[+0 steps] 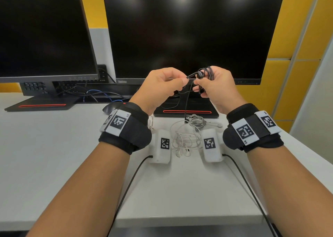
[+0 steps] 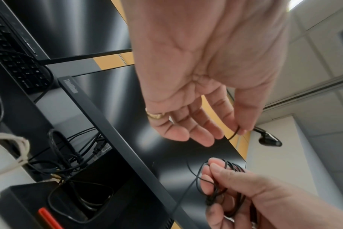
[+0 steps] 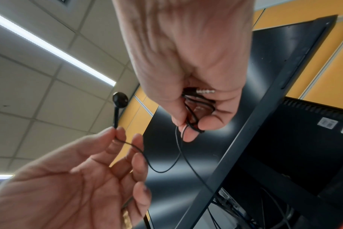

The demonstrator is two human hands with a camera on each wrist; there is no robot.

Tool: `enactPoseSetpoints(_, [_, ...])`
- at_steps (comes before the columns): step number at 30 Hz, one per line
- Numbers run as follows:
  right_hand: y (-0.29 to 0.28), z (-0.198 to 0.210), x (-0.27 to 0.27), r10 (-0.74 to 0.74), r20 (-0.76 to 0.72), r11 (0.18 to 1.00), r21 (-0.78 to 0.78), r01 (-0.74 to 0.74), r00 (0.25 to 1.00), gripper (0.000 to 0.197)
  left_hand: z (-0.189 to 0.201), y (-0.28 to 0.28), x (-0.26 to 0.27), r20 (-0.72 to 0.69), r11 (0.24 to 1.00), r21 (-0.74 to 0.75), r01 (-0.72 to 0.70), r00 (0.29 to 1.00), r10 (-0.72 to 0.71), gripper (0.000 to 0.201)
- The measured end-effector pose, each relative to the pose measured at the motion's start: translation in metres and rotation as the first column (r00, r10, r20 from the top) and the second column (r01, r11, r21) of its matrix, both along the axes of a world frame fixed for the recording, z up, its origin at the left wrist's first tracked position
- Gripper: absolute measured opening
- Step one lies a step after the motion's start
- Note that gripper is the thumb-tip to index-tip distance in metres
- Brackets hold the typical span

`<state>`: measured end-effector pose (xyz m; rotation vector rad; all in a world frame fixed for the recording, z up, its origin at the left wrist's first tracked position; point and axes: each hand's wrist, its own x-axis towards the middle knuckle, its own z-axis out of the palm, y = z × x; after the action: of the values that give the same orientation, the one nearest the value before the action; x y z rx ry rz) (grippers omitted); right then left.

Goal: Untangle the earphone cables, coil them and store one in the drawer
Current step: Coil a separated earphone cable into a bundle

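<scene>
Both hands are raised in front of the middle monitor. My right hand (image 1: pixel 207 82) grips a bundle of black earphone cable (image 1: pixel 209 73) coiled round its fingers; the loops (image 3: pixel 194 108) and a metal plug (image 3: pixel 205 91) show in its palm. My left hand (image 1: pixel 177 82) pinches the black cable just below an earbud (image 3: pixel 120 97) between thumb and forefinger (image 2: pixel 243 130). A loose strand (image 1: pixel 186 99) hangs down from the hands toward the desk. A tangle of white earphones (image 1: pixel 187 137) lies on the desk below, between my wrists.
Two dark monitors (image 1: pixel 189 31) stand close behind the hands, on bases with red stripes (image 1: pixel 187 111). A black mouse (image 1: pixel 110 107) sits left of my left wrist. Keyboard (image 2: pixel 16 62) and cables lie behind. The white desk (image 1: pixel 54 146) extends toward me.
</scene>
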<state>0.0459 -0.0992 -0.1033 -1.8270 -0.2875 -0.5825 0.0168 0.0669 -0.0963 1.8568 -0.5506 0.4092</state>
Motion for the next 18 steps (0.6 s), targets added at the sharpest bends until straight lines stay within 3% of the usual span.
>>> enactPoseSetpoints(4, [-0.001,0.001,0.000,-0.029,0.010,1.000,0.002,0.029,1.000,0.010,0.003,-0.002,0.002,-0.123,0.999,0.037,0.009,0.992,-0.005,0.021])
enactPoseSetpoints(7, [-0.001,0.002,-0.001,-0.005,0.002,1.000,0.015,0.005,1.000,0.009,0.002,-0.005,0.007,-0.222,0.993,0.047,-0.112,0.968,0.119,0.019])
enactPoseSetpoints(11, [0.005,0.002,-0.006,0.114,-0.041,0.992,0.049,-0.112,0.993,0.012,-0.002,-0.002,0.012,-0.149,0.971,0.044,-0.234,0.960,0.238,0.015])
enactPoseSetpoints(14, [0.007,0.005,-0.011,0.238,-0.087,0.968,0.097,-0.230,0.967,0.012,-0.005,-0.003,0.013,-0.152,0.981,0.127,-0.149,0.974,0.167,0.031])
enactPoseSetpoints(18, [0.008,0.007,-0.015,0.307,-0.082,0.951,0.051,-0.303,0.948,0.016,-0.012,-0.007,0.012,-0.222,0.984,0.174,0.047,0.975,-0.008,0.053])
